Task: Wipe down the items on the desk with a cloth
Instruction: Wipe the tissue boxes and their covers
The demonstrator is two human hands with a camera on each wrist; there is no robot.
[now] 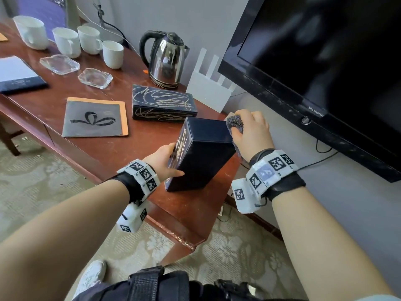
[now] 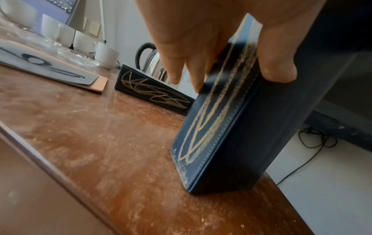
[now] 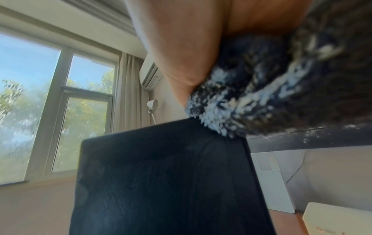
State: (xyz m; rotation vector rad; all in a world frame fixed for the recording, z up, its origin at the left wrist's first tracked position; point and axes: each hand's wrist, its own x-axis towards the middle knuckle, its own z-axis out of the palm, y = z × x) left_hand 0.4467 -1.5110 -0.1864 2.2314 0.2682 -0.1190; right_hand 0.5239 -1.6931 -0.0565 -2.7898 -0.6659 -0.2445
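A dark blue box (image 1: 200, 153) with gold scribble stands tilted on one end on the brown desk (image 1: 91, 148). My left hand (image 1: 167, 161) grips its near side, thumb on the plain face, fingers on the patterned face (image 2: 213, 114). My right hand (image 1: 249, 135) holds a grey fluffy cloth (image 1: 234, 127) bunched against the box's upper far corner (image 3: 219, 135). The cloth (image 3: 271, 95) fills much of the right wrist view.
A second scribbled box (image 1: 163, 104) lies flat behind. Further back stand a steel kettle (image 1: 166, 59), several white cups (image 1: 90, 40), glass dishes (image 1: 95, 78), a folder (image 1: 94, 118) and a white router (image 1: 208, 88). A black television (image 1: 321, 61) hangs on the right.
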